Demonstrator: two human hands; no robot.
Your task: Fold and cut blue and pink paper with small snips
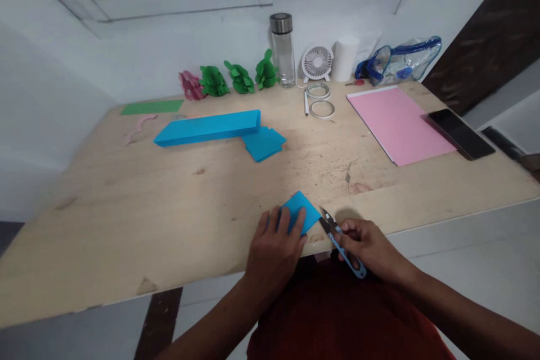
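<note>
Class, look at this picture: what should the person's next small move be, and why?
Probably a small snip at the right corner of the blue paper: the snips in the right hand stand open by that corner, while the left hand holds the paper down on the table.

Clear bottle (284, 56) just beside a white fan (317, 62)

Before you: three lots of blue paper (300, 200), one pair of snips (347, 256), three green clusters (214, 81), one pink cluster (192, 86), two tape rings (322, 117), one pen (306, 103), one bottle (284, 61), one fan (317, 62), one phone (460, 134), one pouch (405, 62)
</note>
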